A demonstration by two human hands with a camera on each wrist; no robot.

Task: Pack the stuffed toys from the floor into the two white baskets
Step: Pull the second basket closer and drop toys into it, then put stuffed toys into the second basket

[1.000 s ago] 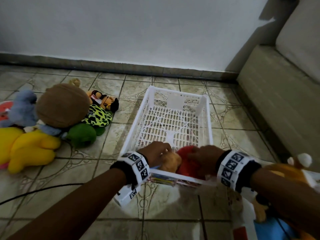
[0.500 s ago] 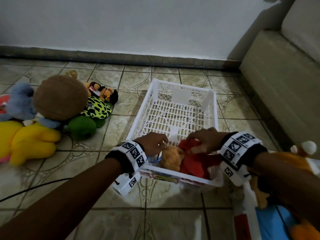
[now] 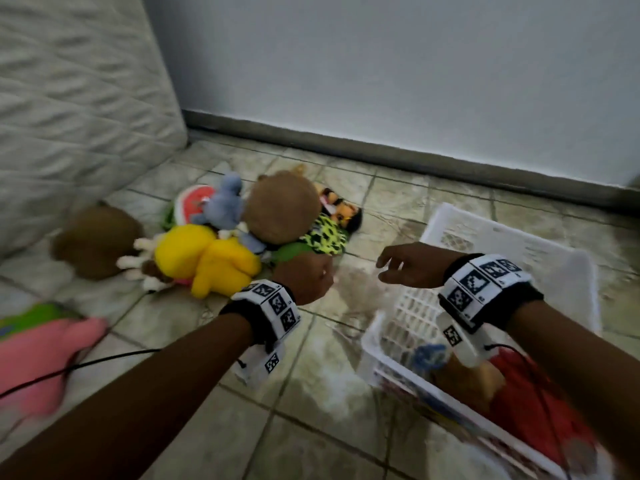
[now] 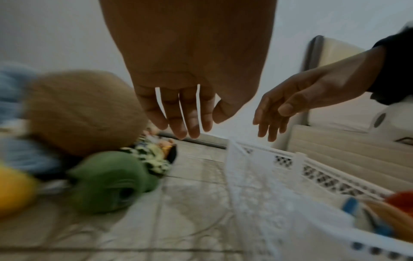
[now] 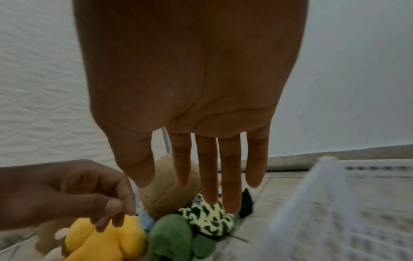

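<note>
A white basket (image 3: 568,271) stands on the tiled floor at the right, with a red and tan stuffed toy (image 3: 519,386) lying in its near end. A heap of stuffed toys lies left of it: a yellow one (image 3: 207,258), a round brown one (image 3: 280,206), a green one with a spotted shell (image 3: 325,237), a blue-grey one (image 3: 225,206). My left hand (image 3: 306,275) hovers over the green toy (image 4: 107,180), empty, with its fingers (image 4: 190,114) relaxed. My right hand (image 3: 405,268) is in the air between basket and heap, its fingers (image 5: 225,176) straight, holding nothing.
A quilted mattress (image 3: 69,98) leans against the wall at the left. Another brown toy (image 3: 93,237) and a pink toy (image 3: 41,358) lie on the floor at the left. A black cable (image 3: 104,360) runs across the tiles. A sofa (image 4: 346,141) stands behind the basket.
Both hands let go of the red and tan toy in the basket and moved left toward the heap. My view swung left, bringing the mattress into sight.
</note>
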